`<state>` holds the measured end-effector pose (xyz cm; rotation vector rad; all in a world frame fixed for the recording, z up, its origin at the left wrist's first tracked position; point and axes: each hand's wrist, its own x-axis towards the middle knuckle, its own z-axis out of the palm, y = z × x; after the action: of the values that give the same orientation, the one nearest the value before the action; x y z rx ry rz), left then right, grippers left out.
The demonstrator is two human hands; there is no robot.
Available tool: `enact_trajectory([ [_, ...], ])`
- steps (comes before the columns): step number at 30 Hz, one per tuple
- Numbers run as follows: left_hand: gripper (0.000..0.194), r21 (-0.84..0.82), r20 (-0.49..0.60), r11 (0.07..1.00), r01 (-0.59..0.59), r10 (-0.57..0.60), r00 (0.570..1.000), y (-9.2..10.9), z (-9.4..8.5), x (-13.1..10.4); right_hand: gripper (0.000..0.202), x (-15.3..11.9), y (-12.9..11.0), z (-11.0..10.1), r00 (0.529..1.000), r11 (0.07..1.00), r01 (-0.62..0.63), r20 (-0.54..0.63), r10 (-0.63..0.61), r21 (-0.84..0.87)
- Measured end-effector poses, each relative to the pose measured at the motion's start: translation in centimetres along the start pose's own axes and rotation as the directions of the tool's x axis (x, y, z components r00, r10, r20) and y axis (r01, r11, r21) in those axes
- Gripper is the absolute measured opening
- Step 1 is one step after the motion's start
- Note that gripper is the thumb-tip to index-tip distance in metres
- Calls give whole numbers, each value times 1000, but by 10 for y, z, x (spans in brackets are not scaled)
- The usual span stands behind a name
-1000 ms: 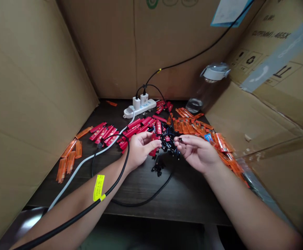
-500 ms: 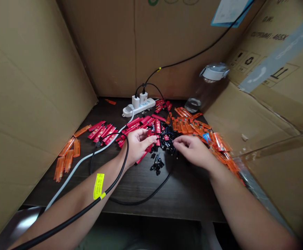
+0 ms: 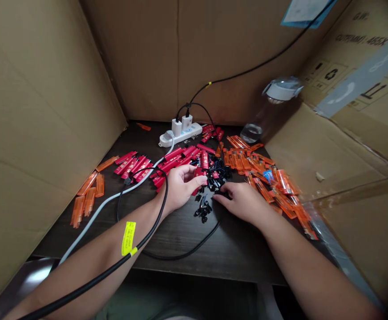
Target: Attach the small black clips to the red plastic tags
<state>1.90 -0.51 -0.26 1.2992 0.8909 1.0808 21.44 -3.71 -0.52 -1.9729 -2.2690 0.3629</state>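
My left hand (image 3: 183, 186) is closed on a red lighter (image 3: 199, 172), pinched between thumb and fingers over the middle of the table. To its right, my right hand (image 3: 240, 200) reaches low into the heap of small black parts (image 3: 216, 181); its thumb and forefinger are a little apart, with no held piece visible between them. A smaller cluster of black parts (image 3: 203, 210) lies just in front of the fingers. Red lighters (image 3: 177, 161) are piled behind my left hand. Orange lighters (image 3: 262, 171) lie in a loose heap behind and beside my right hand.
A white power strip (image 3: 180, 135) with plugged-in adapters stands at the back. A clear bottle (image 3: 259, 120) leans near the right cardboard wall (image 3: 344, 146). A black cable (image 3: 147, 235) crosses my left forearm; a grey cord (image 3: 103, 205) runs leftward. More orange lighters (image 3: 89, 200) lie left.
My right hand has moved slightly down and left, its thumb and forefinger parting. My left hand keeps the red lighter. The whole view has shifted slightly.
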Motion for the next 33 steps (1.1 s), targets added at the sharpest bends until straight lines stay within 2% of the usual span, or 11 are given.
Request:
enact_trajectory([
  [7,11,137,74,990,-24,14,997,5,4,-3,26,-1,-2,0,1000,1000,14,2,-14,18],
  [14,11,176,82,984,-34,20,996,4,4,-5,35,-1,-6,3,998,998,-52,-35,51,-25],
  [19,11,198,95,980,-35,16,995,5,5,-5,30,0,-10,7,996,996,-77,-56,75,-44],
  [22,12,210,94,977,-34,14,995,4,5,-5,26,1,-8,7,996,999,-51,-76,50,-17],
  [24,11,212,97,976,-39,18,995,4,5,-4,26,0,-4,4,993,998,-3,-118,9,56],
  [27,9,172,135,984,-36,13,991,4,5,-5,26,-3,0,-2,969,959,153,-228,-97,241],
  [29,9,142,187,990,-5,-22,982,4,5,-7,24,-6,0,-5,924,905,301,-327,-198,301],
  [33,16,124,232,991,45,-73,970,6,6,-10,15,-11,-5,-4,806,824,530,-421,-416,200],
])
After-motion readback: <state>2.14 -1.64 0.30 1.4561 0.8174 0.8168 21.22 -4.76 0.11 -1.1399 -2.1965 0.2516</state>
